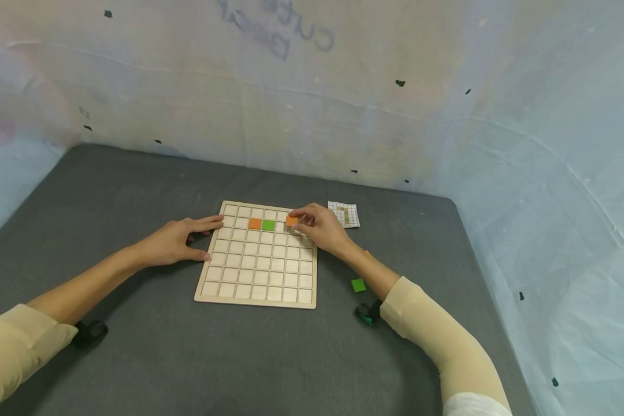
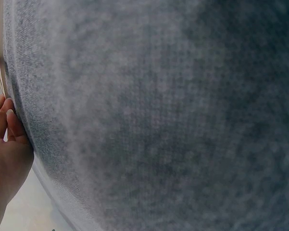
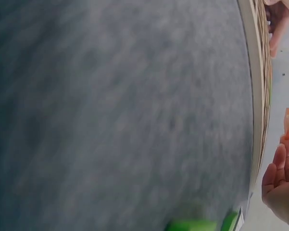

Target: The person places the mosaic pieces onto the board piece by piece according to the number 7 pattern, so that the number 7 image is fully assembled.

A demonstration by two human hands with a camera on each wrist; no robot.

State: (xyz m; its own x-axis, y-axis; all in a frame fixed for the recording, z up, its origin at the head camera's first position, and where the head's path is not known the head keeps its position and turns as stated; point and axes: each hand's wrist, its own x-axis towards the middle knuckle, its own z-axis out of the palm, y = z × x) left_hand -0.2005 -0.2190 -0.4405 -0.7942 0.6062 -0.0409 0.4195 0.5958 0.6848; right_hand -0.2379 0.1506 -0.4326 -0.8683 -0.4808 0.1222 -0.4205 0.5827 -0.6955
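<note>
While right grip point(image 1: 323, 230) pinches | orange tile point(image 1: 291, 221) at fingertips point(image 1: 294, 213) | above board point(image 1: 249, 276)

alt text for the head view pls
A person's right hand pinches an orange tile over a wooden grid board, where another orange tile and a green tile sit side by side. The left hand touches the board's left edge; a printed card and a loose green tile lie on the gray table to the right.

Soft, diffuse light fills the head view, laying a faint shadow beside the left forearm point(image 1: 96, 281) on the grey table point(image 1: 229, 352); both wrist views look dimmer, blurred up close, the right bowing the board point(image 3: 257, 96)
</note>
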